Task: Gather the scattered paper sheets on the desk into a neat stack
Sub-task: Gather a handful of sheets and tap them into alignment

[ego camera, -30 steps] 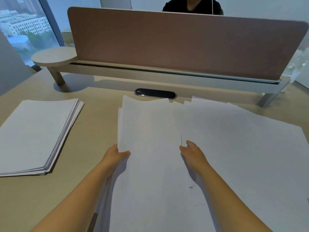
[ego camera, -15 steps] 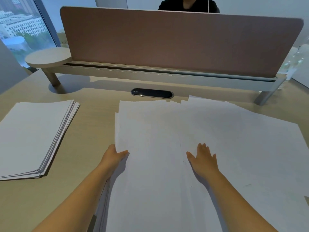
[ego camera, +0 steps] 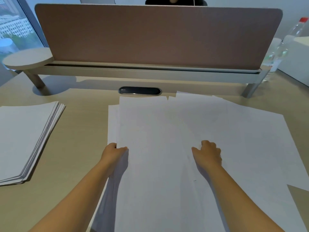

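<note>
Left hand (ego camera: 114, 152) pinching left edge of loose sheets (ego camera: 167, 131) mid-frame; right hand (ego camera: 207, 152) curled on top, holding unclear. Long sides running toward frame top.

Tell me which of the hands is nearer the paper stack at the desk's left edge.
Left. The left hand grips the left edge of the spread sheets, with bare desk between it and the stack. The right hand rests farther right, on the sheets.

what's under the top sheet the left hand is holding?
More white sheets stick out past the top sheet on its left edge; how many lie beneath is hidden. Left hand grips that edge.
</note>
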Tool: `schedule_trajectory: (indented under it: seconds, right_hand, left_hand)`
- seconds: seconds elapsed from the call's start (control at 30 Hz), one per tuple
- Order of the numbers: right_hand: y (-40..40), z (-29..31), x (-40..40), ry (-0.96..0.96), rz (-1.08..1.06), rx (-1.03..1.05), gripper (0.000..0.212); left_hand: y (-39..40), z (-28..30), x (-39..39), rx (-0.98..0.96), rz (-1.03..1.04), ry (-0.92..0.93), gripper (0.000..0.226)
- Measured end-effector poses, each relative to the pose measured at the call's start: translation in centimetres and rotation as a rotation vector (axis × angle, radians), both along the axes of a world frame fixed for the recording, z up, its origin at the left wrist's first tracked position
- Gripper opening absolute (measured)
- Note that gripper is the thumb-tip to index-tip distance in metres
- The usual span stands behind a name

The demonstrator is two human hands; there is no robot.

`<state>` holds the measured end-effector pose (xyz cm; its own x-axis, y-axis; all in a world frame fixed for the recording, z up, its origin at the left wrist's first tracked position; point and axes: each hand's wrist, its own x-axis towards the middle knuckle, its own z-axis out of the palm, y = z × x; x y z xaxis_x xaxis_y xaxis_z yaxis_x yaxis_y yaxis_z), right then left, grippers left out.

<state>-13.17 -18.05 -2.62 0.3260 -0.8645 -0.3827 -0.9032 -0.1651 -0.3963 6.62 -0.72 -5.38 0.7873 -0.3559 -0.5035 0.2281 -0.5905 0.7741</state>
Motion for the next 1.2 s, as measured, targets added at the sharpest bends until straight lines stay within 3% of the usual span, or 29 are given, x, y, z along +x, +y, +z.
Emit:
schedule_trajectory:
  seconds: [0.2, 0.3, 0.43, 0.5, 0.53, 0.57, 0.63, 0.7, 0.77, 0.87, 0.9, 1.07, 1.2]
  right_hand:
    - [2.6, -0.1, 2.6, -0.102, 0.122, 0.187, 0.050]
    - [2.7, -0.4, 2.9, -0.138, 0.164, 0.240, 0.024]
    - [2.5, -0.4, 2.6, -0.180, 0.155, 0.185, 0.043]
    - [2.3, -0.3, 2.7, -0.199, 0.148, 0.151, 0.034]
    - [2.5, 0.0, 2.9, -0.245, 0.133, 0.169, 0.019]
    - [2.4, 0.3, 3.1, -0.312, 0.084, 0.218, 0.025]
    - [2.7, 1.0, 3.9, -0.493, -0.047, 0.399, 0.064]
    - [3.0, 1.8, 5.0, -0.643, -0.117, 0.536, 0.069]
    - [3.1, 2.5, 6.1, -0.742, -0.141, 0.623, 0.056]
    - [3.3, 4.9, 7.3, -0.753, -0.071, 0.498, 0.022]
    - [3.3, 5.8, 7.5, -0.761, -0.047, 0.469, 0.020]
    - [4.0, 11.9, 8.5, -0.827, 0.085, 0.339, 0.039]
    - [3.8, 15.9, 8.6, -0.884, 0.075, 0.236, 0.028]
  left_hand:
    - [-0.4, 0.6, -1.0, -0.061, 0.049, 0.070, 0.009]
    - [0.6, 0.5, -0.4, -0.040, 0.039, 0.086, 0.009]
    - [1.8, 1.0, -0.6, -0.013, 0.043, -0.082, 0.016]
    - [2.4, 1.7, -1.0, -0.018, 0.036, -0.216, 0.019]
    - [2.7, 2.3, -1.1, -0.043, 0.037, -0.260, 0.017]
    - [3.1, 3.1, -1.2, -0.080, 0.040, -0.287, 0.015]
    - [3.9, 4.6, -1.2, -0.181, 0.060, -0.296, 0.021]
    - [4.6, 6.4, -1.2, -0.283, 0.065, -0.292, 0.033]
    - [5.2, 7.6, -1.0, -0.343, 0.060, -0.283, 0.037]
    - [5.9, 9.2, -0.2, -0.402, 0.087, -0.256, 0.033]
    - [6.0, 9.6, 0.0, -0.419, 0.096, -0.251, 0.031]
    - [5.5, 13.7, 0.7, -0.507, 0.101, -0.283, 0.029]
    - [4.5, 17.6, 1.5, -0.528, 0.120, -0.294, 0.031]
